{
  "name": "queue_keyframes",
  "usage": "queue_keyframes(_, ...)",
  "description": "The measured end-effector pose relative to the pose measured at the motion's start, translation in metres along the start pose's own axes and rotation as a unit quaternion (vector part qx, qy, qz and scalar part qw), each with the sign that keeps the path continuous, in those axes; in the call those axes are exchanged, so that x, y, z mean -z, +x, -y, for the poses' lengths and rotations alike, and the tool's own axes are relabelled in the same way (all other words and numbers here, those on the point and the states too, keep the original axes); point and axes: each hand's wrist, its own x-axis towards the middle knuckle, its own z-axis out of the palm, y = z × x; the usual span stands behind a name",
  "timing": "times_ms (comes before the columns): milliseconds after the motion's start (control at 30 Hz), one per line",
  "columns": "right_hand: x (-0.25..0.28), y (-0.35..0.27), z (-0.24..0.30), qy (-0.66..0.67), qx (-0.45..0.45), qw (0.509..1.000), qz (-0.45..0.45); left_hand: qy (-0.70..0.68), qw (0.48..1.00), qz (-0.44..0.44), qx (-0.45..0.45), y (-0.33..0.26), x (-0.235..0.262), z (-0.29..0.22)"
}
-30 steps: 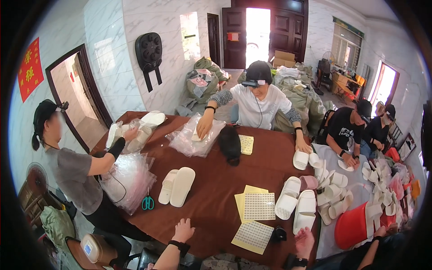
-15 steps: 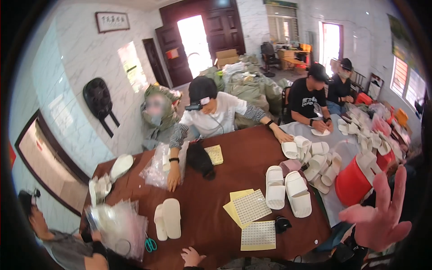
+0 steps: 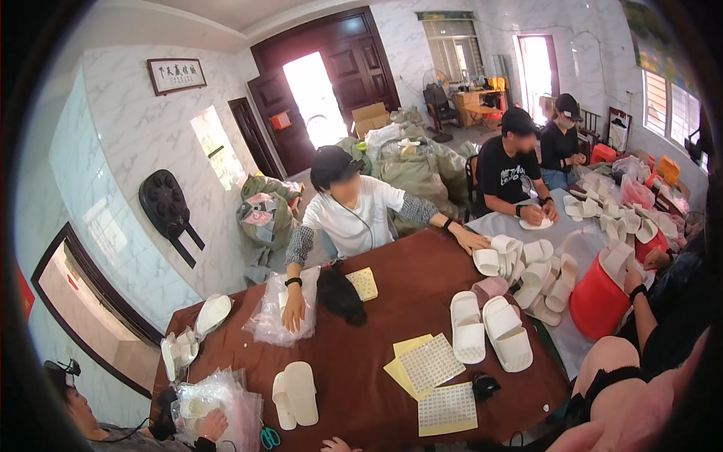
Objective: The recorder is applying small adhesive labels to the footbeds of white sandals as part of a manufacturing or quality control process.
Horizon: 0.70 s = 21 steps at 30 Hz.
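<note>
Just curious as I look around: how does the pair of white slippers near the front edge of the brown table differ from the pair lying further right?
The slim white slippers near the front edge look thin and flat, while the chunky white slides on the right have thick soles. The slim pair shows no strap, whereas the slides have wide straps over the toes. The slim pair lies alone; the slides lie beside a pile of similar slippers. Both pairs are white and rest side by side on the brown table.

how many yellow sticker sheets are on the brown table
3 lie flat near the front edge: one stack by the middle, one sheet below it, and a small sheet further back beside a black bundle. More may be hidden under the stack.
</note>
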Motion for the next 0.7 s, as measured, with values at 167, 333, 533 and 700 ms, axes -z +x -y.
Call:
queue_keyframes(167,0.024,-0.001,0.014,-0.213,-0.254,0.943,0.010,-0.028,0.999,0.024,-0.010,0.010,-0.002,-0.001)
queue_keyframes(333,0.027,-0.019,0.016,-0.170,-0.190,0.967,-0.012,-0.021,1.000,0.019,-0.007,0.005,-0.007,0.006)
queue_keyframes(533,0.032,-0.019,0.010,-0.109,-0.126,0.986,-0.031,0.009,1.000,-0.003,-0.018,0.007,-0.018,0.009)
queue_keyframes(700,0.042,-0.012,-0.002,-0.046,-0.047,0.998,-0.016,0.019,1.000,-0.014,-0.006,0.000,-0.010,0.003)
